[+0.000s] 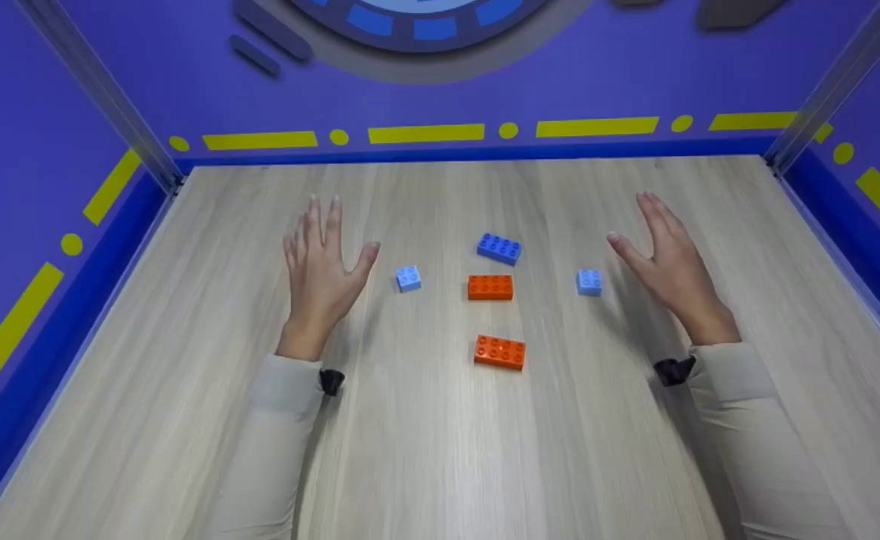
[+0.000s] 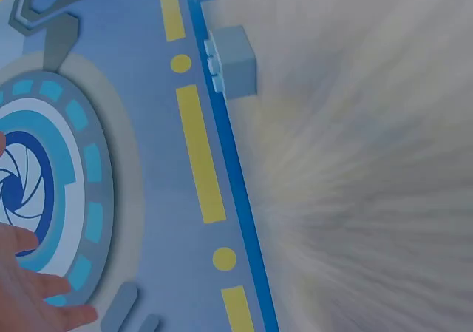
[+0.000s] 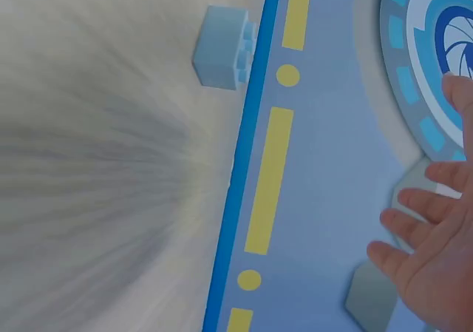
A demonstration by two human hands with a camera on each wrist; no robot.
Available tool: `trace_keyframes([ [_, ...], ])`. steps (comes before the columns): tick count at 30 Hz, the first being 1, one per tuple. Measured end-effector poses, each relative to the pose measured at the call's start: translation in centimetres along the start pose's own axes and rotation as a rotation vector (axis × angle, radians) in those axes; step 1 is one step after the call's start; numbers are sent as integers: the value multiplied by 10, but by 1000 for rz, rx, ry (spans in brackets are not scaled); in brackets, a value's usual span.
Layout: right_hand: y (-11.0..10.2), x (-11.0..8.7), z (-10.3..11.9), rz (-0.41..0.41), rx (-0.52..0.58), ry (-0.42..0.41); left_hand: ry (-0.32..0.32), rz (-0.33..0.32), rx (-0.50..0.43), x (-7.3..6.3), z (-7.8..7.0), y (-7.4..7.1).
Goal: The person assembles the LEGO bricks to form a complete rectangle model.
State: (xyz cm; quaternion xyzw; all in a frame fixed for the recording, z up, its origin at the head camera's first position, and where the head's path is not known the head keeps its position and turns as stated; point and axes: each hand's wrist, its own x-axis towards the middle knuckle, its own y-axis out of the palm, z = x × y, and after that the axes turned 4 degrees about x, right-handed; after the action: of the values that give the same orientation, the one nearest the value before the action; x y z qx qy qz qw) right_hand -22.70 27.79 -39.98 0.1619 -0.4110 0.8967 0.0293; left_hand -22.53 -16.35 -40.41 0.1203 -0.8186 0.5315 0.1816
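Note:
My left hand (image 1: 321, 274) is held over the left part of the table, fingers spread and thumb out, holding nothing. Just right of its thumb lies a light blue 2x2 toy brick (image 1: 408, 279), which also shows in the left wrist view as a pale block (image 2: 235, 62). On the other side, my right hand (image 1: 671, 264) also holds nothing, its fingers extended and thumb apart. Left of it is a second light blue brick (image 1: 589, 283), seen in the right wrist view as a studded block (image 3: 222, 49). Between the hands lie a darker blue brick (image 1: 499, 248), an orange brick (image 1: 490, 287) and another orange brick (image 1: 500, 352).
The bricks lie on a light wood-grain table (image 1: 424, 450). A purple-blue back wall (image 1: 440, 97) with yellow dashes rises behind it, and similar panels stand at left and right. Black wrist straps (image 1: 331, 381) sit at both beige sleeve cuffs (image 1: 289, 382).

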Motion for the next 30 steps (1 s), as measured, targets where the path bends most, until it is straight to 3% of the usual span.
trace_keyframes([
  [5, -1, 8, 6, 53, 49, -51, 16, 77, -190, -1, -5, -3],
  [9, 0, 13, 7, 123, 80, -68, 38, 196, -375, -3, -9, -3],
  [13, 4, 17, 9, 213, 131, -84, 79, 302, -501, -6, -13, 0],
  [22, 19, 28, 15, 384, 216, -111, 137, 470, -669, -17, -23, 15],
  [30, 36, 32, 19, 485, 238, -91, 164, 613, -701, -26, -37, 26],
])
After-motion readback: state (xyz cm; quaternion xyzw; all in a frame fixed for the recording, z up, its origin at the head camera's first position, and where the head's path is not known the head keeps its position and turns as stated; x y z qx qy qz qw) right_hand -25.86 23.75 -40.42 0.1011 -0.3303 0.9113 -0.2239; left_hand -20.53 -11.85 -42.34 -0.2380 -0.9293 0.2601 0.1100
